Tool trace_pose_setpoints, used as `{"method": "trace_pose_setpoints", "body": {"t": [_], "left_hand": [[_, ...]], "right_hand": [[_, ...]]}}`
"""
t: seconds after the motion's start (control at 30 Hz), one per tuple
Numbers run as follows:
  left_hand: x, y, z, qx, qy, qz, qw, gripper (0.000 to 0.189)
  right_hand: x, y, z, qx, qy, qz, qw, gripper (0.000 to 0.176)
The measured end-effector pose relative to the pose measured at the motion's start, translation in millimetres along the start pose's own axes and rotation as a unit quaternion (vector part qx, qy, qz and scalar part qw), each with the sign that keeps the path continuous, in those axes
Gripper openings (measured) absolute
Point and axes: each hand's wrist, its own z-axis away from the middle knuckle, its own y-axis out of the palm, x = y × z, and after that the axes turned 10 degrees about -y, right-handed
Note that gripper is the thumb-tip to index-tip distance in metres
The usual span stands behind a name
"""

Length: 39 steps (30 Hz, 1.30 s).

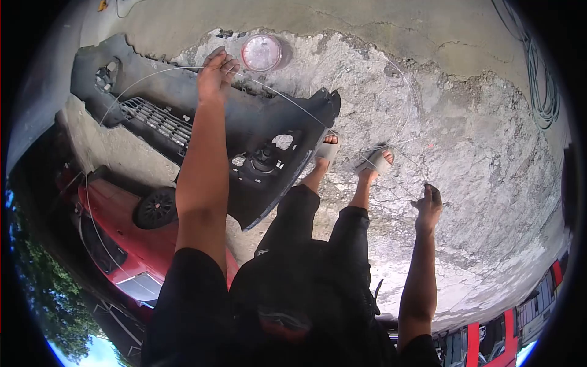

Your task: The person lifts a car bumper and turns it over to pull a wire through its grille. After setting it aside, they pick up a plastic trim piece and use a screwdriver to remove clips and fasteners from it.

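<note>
Wire, thin, pale and springy, arcs from our left hand, whose fingers pinch it above the black plastic car bumper, toward our right hand. Whether those curled fingers grip it we cannot tell. Loose loops by our grey-sandalled feet could probably snag a toe, or whip free if tension slips.

Thin glossy metal wire; matt black plastic bumper; rough, cracked concrete ground; glossy red car.
</note>
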Motion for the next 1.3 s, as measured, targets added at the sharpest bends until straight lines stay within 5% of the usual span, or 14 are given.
{"method": "trace_pose_setpoints", "body": {"t": [0.33,0.5,0.6,0.67,0.77,0.8,0.87,0.9,0.93,1.0,1.03,1.13,1.2,1.3], "left_hand": [[-33.9,-52.3,32.1,-0.035,0.061,0.054,0.996,0.020],[-35.0,-43.0,60.5,-0.005,0.080,-0.050,0.996,0.026],[-8.6,-11.8,85.7,0.024,-0.001,-0.168,0.986,0.031],[20.0,18.7,113.7,0.051,-0.112,-0.184,0.975,0.029],[76.1,39.2,124.0,0.104,-0.176,-0.184,0.961,0.028],[91.8,44.0,123.6,0.119,-0.189,-0.157,0.962,0.027],[100.2,59.7,131.0,0.115,-0.198,-0.131,0.965,0.027],[108.6,63.3,130.7,0.101,-0.212,-0.139,0.962,0.027],[116.8,65.8,128.8,0.086,-0.226,-0.146,0.959,0.027],[144.3,62.8,111.6,0.114,-0.199,-0.179,0.957,0.028],[151.6,62.1,106.0,0.148,-0.176,-0.218,0.949,0.028],[149.9,70.0,113.5,0.148,-0.208,-0.167,0.952,0.030],[151.5,68.3,106.4,0.146,-0.204,-0.166,0.954,0.030],[157.6,63.0,101.2,0.148,-0.201,-0.146,0.957,0.029]], "right_hand": [[-25.4,-308.9,-21.4,-0.194,0.046,0.201,0.959,0.035],[26.5,-404.3,-73.3,-0.267,0.050,0.130,0.954,0.038],[59.7,-465.3,-126.5,-0.253,-0.110,0.080,0.958,0.045],[83.6,-517.7,-186.9,-0.207,-0.267,0.215,0.916,0.048],[162.9,-455.1,-214.4,-0.227,-0.243,0.181,0.925,0.053],[170.9,-454.1,-240.0,-0.154,-0.272,0.333,0.890,0.048],[184.9,-456.2,-286.5,-0.003,-0.305,0.608,0.733,0.042],[173.2,-433.6,-298.9,-0.016,-0.257,0.488,0.834,0.044],[174.7,-385.4,-290.5,-0.059,-0.321,0.584,0.743,0.050],[172.5,-273.6,-253.0,-0.083,-0.382,0.583,0.712,0.045],[176.6,-205.7,-209.3,-0.021,-0.410,0.557,0.722,0.059],[143.0,-35.5,-105.1,0.196,-0.390,0.377,0.817,0.051],[104.3,50.1,-57.8,0.328,-0.360,0.345,0.803,0.059],[54.8,151.3,-0.2,0.376,-0.336,0.329,0.798,0.066]]}}
